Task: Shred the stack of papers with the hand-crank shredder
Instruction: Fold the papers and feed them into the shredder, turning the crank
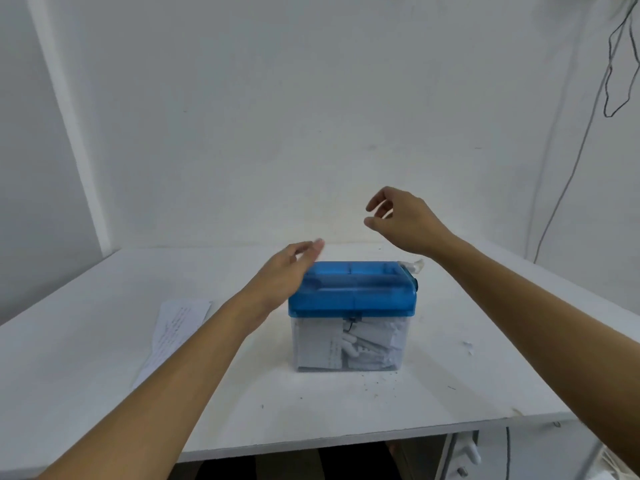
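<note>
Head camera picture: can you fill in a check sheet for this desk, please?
Surface: white flat table, dotted with dark specks.
Job's things: hand-crank shredder with blue plastic lid, its clear bin holding paper strips; stack of printed papers to its left.
Clutter: small white paper scraps at right.
Grippers: left hand open beside the lid; right hand above, holding nothing.
Cables: thin dark cable down the right wall.
Surroundings: white walls.
</note>
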Motion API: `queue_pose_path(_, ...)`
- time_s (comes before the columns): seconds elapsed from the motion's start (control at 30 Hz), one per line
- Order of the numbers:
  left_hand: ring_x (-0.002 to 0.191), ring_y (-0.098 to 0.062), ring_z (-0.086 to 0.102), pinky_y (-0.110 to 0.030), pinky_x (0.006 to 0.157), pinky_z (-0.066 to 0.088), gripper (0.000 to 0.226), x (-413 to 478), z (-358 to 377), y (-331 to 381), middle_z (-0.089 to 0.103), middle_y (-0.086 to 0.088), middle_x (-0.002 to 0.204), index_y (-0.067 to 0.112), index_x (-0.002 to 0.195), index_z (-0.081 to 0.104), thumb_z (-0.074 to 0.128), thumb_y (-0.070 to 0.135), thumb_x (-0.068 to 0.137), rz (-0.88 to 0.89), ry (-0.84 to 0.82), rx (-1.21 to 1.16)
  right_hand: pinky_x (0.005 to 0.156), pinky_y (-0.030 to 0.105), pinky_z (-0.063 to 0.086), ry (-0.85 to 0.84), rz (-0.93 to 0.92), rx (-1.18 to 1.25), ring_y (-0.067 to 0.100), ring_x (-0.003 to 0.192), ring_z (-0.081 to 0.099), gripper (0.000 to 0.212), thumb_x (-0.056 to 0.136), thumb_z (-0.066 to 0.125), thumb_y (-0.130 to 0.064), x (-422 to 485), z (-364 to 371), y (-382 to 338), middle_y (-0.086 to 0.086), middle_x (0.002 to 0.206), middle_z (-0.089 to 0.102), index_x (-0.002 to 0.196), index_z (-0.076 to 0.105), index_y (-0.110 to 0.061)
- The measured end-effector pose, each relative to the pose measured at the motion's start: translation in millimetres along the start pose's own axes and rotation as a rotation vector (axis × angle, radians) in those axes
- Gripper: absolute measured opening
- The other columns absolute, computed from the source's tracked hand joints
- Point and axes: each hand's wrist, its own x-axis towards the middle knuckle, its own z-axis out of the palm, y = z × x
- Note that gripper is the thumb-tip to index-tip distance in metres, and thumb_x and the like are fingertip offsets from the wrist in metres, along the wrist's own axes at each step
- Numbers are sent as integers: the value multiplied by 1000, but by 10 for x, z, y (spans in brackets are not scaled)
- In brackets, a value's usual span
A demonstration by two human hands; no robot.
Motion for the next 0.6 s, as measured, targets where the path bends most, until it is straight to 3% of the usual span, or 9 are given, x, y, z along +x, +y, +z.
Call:
queue_pose_path(0.07,136,-10,46,-39,119,33,38,15,-188,-96,50,12,146,29,142,54,45,38,106,78,195,-119,74,31,54,1,-90,-79,10,86,61,21,91,64,-33,0,98,-233,-8,100,62,110,57,-28)
queue_pose_path(0.1,129,-9,55,-36,117,35,35,16,-294,-145,54,11,143,26,138,58,42,19,108,123,289,-171,78,36,55,13,-133,-130,11,88,60,22,91,63,-34,-21,150,-338,-9,100,60,111,56,-29)
queue_pose_path(0.2,104,-14,72,-28,107,45,59,-70,-722,-260,61,1,135,12,133,58,25,-17,94,156,417,-366,79,34,52,13,-253,-196,13,91,58,24,93,59,-33,-100,380,-690,-10,103,57,115,53,-29)
queue_pose_path(0.3,103,-14,73,-25,98,49,67,-200,-1102,-397,62,2,132,11,134,56,20,-21,89,111,475,-389,79,32,48,-7,-363,-182,13,89,56,23,94,57,-32,-208,669,-1050,-10,102,55,117,53,-27)
queue_pose_path(0.43,107,-8,70,-26,99,48,63,-310,-1369,-701,62,6,134,16,135,55,23,-17,92,31,539,-338,80,31,44,-77,-471,-43,14,86,55,21,93,57,-28,-493,1164,-1398,-11,95,52,113,56,-24)
queue_pose_path(0.53,116,-10,66,-28,105,46,48,-399,-1467,-1036,61,5,136,14,134,53,34,-10,97,-37,555,-284,87,35,47,-270,-377,-16,16,95,57,27,95,56,-37,-675,1689,-1517,-7,104,55,118,54,-22)
queue_pose_path(0.6,124,-12,59,-36,112,43,38,-450,-1494,-1281,61,6,134,16,130,53,49,-2,98,-84,569,-229,95,40,46,-399,-205,-89,24,111,56,49,94,52,-53,-707,2077,-1517,1,123,55,128,50,-17)
